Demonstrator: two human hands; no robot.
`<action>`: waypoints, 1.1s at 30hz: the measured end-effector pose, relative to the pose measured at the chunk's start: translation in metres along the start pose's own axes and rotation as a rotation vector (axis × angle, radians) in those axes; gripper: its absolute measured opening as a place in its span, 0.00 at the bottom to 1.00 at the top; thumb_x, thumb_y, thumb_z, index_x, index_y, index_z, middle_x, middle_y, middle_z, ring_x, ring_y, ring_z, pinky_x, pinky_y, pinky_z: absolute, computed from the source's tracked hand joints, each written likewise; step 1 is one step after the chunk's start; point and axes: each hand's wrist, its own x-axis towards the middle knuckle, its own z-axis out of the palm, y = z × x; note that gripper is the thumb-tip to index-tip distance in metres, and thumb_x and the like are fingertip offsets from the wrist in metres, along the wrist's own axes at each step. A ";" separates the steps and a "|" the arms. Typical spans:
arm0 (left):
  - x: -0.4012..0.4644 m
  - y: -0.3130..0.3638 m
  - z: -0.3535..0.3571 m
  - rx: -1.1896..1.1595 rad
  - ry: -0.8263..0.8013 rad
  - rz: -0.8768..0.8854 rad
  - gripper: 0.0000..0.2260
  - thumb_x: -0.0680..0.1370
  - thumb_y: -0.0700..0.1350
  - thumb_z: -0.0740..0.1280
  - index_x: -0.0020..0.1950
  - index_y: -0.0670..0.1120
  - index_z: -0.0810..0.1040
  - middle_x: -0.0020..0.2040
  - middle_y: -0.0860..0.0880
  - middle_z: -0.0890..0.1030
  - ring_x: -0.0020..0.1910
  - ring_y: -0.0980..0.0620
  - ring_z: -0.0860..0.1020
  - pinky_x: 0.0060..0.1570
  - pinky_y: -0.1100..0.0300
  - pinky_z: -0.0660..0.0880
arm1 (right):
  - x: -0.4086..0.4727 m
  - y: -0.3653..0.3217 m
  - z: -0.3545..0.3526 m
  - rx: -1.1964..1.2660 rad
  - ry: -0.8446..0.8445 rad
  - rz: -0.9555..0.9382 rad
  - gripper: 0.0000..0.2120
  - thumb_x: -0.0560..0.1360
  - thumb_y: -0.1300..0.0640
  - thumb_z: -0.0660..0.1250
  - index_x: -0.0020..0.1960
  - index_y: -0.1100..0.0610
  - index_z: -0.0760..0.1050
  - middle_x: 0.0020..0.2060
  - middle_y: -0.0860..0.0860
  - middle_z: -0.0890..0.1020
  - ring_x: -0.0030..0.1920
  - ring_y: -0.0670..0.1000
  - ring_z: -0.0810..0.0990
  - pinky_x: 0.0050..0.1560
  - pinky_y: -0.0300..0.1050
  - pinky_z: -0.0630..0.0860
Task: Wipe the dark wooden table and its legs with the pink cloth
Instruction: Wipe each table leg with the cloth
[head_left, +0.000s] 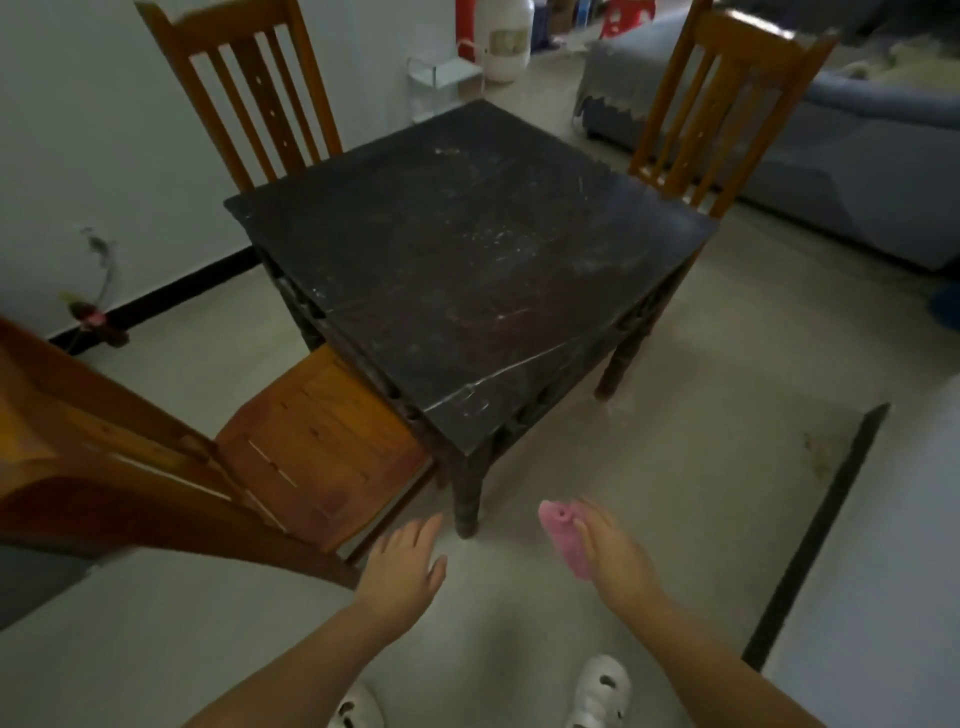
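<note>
1. The dark wooden table (467, 270) stands at the centre of the view, one corner pointing toward 6 o'clock; its surface is scuffed with pale scratches; the nearest turned leg (466, 499) comes down to the floor just beyond the hands.
2. The right hand (613, 551) hangs at about 5 o'clock, above the floor and apart from the table; its fingers curl round the pink cloth (563, 538), which is bunched against the palm.
3. The left hand (405, 561) hovers at about 6 o'clock, near the table leg but not touching it; its fingers are straight and spread, holding nothing.
4. Wooden chairs sit around the table: one (311, 441) at 8 o'clock with its seat tucked under the edge, one (244, 88) at 11 o'clock, one (722, 104) at 1 o'clock.
5. A grey sofa (857, 171) lies at 2 o'clock; two white shoes (597, 691) show at the bottom edge.
</note>
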 end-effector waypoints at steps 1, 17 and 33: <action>-0.001 -0.013 0.000 0.001 -0.014 0.007 0.26 0.74 0.56 0.50 0.69 0.46 0.66 0.61 0.47 0.76 0.60 0.47 0.75 0.58 0.51 0.71 | -0.001 -0.005 0.010 0.058 -0.033 0.110 0.20 0.82 0.53 0.52 0.72 0.56 0.66 0.71 0.50 0.67 0.72 0.50 0.64 0.59 0.26 0.56; 0.184 -0.094 0.192 -0.583 0.221 0.111 0.26 0.77 0.56 0.59 0.73 0.49 0.59 0.70 0.49 0.65 0.68 0.52 0.65 0.62 0.60 0.63 | 0.117 0.080 0.257 0.551 0.407 0.421 0.16 0.82 0.58 0.55 0.64 0.66 0.72 0.52 0.56 0.78 0.52 0.49 0.74 0.55 0.40 0.70; 0.268 -0.095 0.248 -1.103 0.414 0.566 0.25 0.73 0.48 0.69 0.66 0.55 0.62 0.50 0.64 0.72 0.43 0.77 0.72 0.37 0.79 0.69 | 0.201 0.139 0.392 1.107 0.648 0.013 0.13 0.81 0.48 0.53 0.64 0.40 0.67 0.55 0.40 0.76 0.57 0.44 0.76 0.58 0.46 0.73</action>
